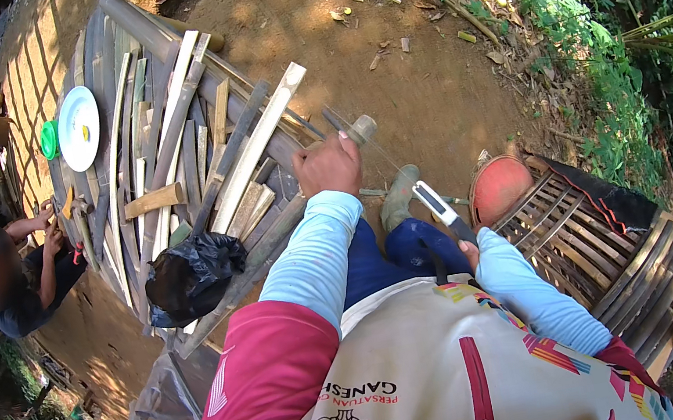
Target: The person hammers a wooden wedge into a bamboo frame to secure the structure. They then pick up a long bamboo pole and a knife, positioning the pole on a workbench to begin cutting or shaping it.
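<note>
My left hand (pixel 329 165) is closed in a fist beside the bamboo-topped table. A dark narrow strip (pixel 334 119) shows just past its knuckles, but what the fingers hold is hidden. Beyond the fist is a short greyish rounded end (pixel 362 128), possibly a boot toe. Lower and to the right, my right hand (pixel 470 252), mostly hidden by its sleeve, grips the dark end of a slim white tool (pixel 436 200) with a dark slot. A thin line runs between the two hands' areas. A greyish-green boot (pixel 400 197) stands on the soil.
Bamboo strips (pixel 184 142) cover the table at left, with a white plate (pixel 79 128), green container (pixel 50 139) and black plastic bag (pixel 194 275). A person (pixel 14 277) works at its far left side. At right are a red rounded object (pixel 500 188) and a slatted bamboo seat (pixel 563 234).
</note>
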Tool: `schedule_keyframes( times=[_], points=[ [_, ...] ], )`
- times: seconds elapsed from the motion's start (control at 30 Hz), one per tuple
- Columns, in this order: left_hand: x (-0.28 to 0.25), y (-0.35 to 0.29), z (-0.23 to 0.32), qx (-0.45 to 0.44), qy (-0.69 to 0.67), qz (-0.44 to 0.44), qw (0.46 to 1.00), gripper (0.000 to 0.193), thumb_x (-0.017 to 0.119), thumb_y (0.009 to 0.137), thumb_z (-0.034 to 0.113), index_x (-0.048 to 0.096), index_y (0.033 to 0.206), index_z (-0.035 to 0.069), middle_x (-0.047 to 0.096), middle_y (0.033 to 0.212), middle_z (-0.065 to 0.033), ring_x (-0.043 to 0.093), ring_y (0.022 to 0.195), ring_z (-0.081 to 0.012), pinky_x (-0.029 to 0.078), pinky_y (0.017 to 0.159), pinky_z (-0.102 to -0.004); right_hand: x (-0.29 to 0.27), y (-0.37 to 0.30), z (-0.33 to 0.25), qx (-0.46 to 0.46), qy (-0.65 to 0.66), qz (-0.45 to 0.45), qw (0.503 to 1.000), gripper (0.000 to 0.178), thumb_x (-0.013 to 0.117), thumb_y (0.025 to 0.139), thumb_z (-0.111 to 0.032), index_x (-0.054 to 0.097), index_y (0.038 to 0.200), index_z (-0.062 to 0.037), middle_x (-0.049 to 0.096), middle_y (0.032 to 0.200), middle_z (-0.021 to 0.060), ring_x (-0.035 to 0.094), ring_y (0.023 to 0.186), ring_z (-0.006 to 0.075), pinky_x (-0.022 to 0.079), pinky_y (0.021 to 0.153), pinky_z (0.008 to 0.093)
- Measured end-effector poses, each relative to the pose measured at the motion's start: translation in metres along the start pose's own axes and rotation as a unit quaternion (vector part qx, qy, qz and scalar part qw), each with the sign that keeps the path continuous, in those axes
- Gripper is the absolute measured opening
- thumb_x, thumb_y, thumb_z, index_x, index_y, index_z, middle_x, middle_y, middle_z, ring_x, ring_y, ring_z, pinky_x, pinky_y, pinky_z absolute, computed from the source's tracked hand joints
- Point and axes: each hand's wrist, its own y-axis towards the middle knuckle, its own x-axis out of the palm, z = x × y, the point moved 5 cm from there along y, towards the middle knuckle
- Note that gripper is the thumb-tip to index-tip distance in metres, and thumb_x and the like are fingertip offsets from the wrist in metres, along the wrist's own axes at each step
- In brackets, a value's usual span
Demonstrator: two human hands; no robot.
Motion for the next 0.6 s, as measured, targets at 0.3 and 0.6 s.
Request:
schedule_keyframes(
  times=[0.3,0.6],
  points=[
    [0.003,-0.008,-0.009,-0.027,-0.009,0.014,1.000,0.045,0.040,0.103,0.032,0.069,0.079,0.006,0.072,0.078,-0.0159,0.067,0.073,-0.0337,0.042,0.091,-0.0461,0.015,-0.003,0.042,-0.034,0.049,0.013,0.998,0.042,0.054,0.103,-0.041,0.061,0.109,0.0000,0.066,0.089,0.0306,0.065,0.086,0.0496,0.050,0.076,0.0548],
    [-0.003,-0.002,-0.002,-0.015,-0.001,0.026,1.000,0.045,0.041,0.103,0.031,0.069,0.078,0.006,0.071,0.075,-0.0147,0.067,0.072,-0.0337,0.042,0.089,-0.0451,-0.022,0.044,-0.049,-0.069,0.035,0.011,0.997,0.049,0.047,0.106,-0.045,0.057,0.098,0.0021,0.065,0.088,0.0319,0.064,0.090,0.0509,0.049,0.078,0.0555]
  ],
)
